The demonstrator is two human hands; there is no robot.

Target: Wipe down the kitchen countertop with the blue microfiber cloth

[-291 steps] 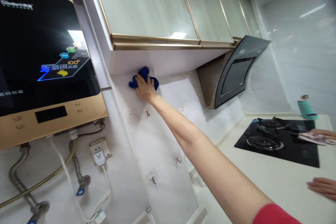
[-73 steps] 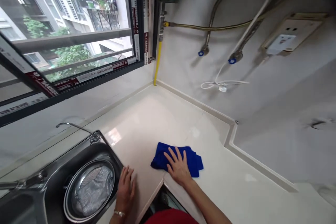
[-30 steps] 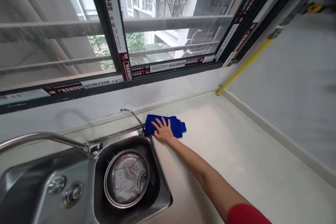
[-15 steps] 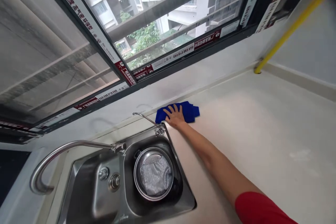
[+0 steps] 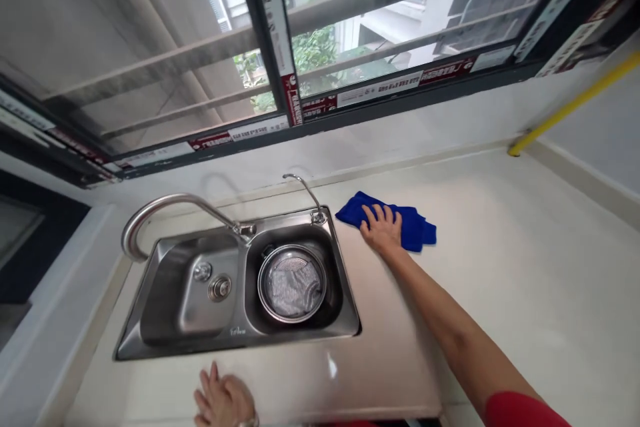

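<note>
My right hand (image 5: pixel 382 229) lies flat, fingers spread, on a folded blue cloth (image 5: pixel 413 227) on the pale countertop (image 5: pixel 500 280), just right of the steel sink (image 5: pixel 200 300). The arm stretches out from the lower right in a red sleeve. My left hand (image 5: pixel 223 400) rests on the front edge of the counter below the sink, fingers together and flat, with nothing in it.
A round steel strainer bowl (image 5: pixel 291 282) sits in the sink's right basin. A tall curved tap (image 5: pixel 170 213) and a thin small tap (image 5: pixel 305 193) stand behind the sink. A window (image 5: pixel 320 53) runs along the back; a yellow pipe (image 5: pixel 570 107) meets the counter at right.
My right hand has slid the blue cloth away from the small tap, to the right along the counter. My left hand has come into view at the counter's front edge.
</note>
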